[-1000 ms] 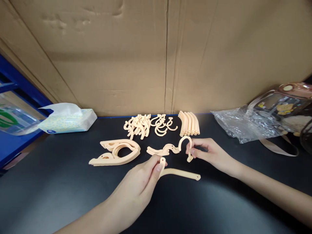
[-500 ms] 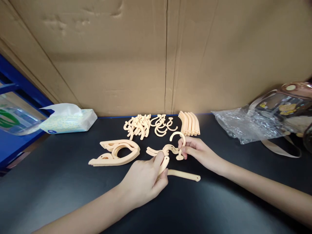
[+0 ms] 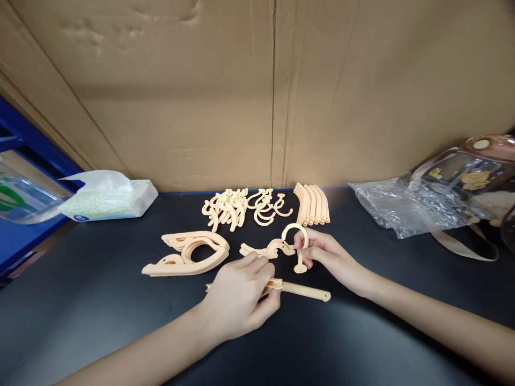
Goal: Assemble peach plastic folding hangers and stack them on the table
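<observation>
Starting left at 8 o'clock, there's a stack of folded hangers (image 3: pixel 189 265). Left hand (image 3: pixel 241 297) at 6 is pinching 1 grooved hanger arm (image 3: pixel 277 283), with a loose hanger arm (image 3: pixel 306 291) just beyond its fingertips at 5. Right hand (image 3: pixel 322 250) at 4 has 1 hanger hook (image 3: pixel 306 236) by the stem. Imo a lax grip could let that skinny stem twist, and a careless left-hand nudge could shove the loose one.

The black tabletop (image 3: pixel 100 316) meets upright cardboard (image 3: pixel 193 107) at its far edge. At left, a tissue pack (image 3: pixel 110 203) has one tissue (image 3: pixel 102 180) protruding; a blue frame (image 3: pixel 42 147) stands beside. At right, crumpled clear plastic (image 3: pixel 396 209) adjoins a see-through bag (image 3: pixel 453 174) and pale strap (image 3: pixel 461 250).
</observation>
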`<action>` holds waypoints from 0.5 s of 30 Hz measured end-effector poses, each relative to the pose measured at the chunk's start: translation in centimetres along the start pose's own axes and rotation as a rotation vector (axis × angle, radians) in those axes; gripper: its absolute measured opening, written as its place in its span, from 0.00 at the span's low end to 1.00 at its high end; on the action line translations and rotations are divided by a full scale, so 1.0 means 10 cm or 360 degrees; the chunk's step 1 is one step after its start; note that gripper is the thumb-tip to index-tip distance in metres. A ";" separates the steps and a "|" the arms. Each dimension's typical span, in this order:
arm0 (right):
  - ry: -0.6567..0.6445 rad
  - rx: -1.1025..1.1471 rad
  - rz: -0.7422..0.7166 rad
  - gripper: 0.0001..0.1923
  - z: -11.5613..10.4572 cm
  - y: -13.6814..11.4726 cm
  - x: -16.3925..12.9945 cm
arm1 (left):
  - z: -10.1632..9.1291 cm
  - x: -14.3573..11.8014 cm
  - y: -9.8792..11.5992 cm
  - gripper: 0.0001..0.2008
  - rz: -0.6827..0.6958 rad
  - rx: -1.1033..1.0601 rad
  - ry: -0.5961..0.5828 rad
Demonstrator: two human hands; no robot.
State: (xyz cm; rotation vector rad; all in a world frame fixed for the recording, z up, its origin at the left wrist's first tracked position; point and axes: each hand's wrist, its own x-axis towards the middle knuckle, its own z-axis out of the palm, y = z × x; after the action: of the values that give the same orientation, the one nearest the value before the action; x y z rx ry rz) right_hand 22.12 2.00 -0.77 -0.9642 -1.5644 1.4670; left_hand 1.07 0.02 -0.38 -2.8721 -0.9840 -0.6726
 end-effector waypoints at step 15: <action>-0.0011 0.0099 0.0029 0.19 0.00 0.03 -0.02 | -0.01 -0.03 0.01 0.06 0.0083 -0.0053 0.0069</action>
State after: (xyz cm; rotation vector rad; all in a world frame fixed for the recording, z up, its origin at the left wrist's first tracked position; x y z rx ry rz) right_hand 22.15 1.86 -1.05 -0.9407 -1.5096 1.5245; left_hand 0.86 -0.29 -0.36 -2.8873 -0.8977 -0.7504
